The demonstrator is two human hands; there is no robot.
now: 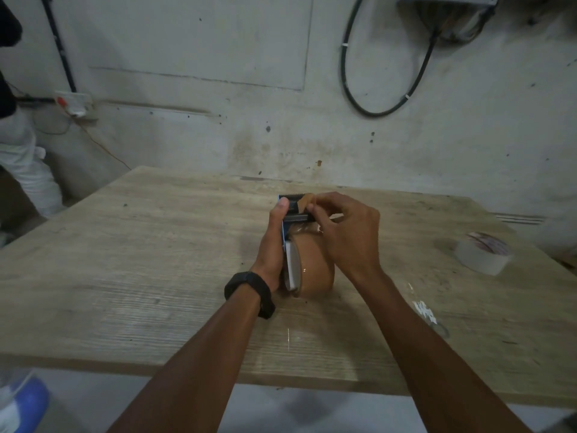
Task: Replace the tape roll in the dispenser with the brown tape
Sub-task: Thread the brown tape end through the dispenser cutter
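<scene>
Setting: worn wooden table (125, 276) against a stained wall, filling mid-frame.
Dispenser: tape dispenser (292, 214) at centre, brown tape roll (315, 270) already mounted.
Left hand (273, 245): wrapped around the frame, thumb pressed near the toothed blade.
Right hand (349, 232): fingertips pinched the brown tape end (307, 200) at the blade.
Old roll: whitish tape roll (482, 253) lay at right.
Risk: the tail could stick crooked or snap back, and fingertips sat close to the teeth.

This looks like a rough workshop or storeroom: a stained, pitted concrete wall (249, 98), a black cable (387, 110) looping down from a metal box (446, 1), a bare socket (73, 103) with loose wiring, and a scuffed wooden worktable (156, 260).
</scene>
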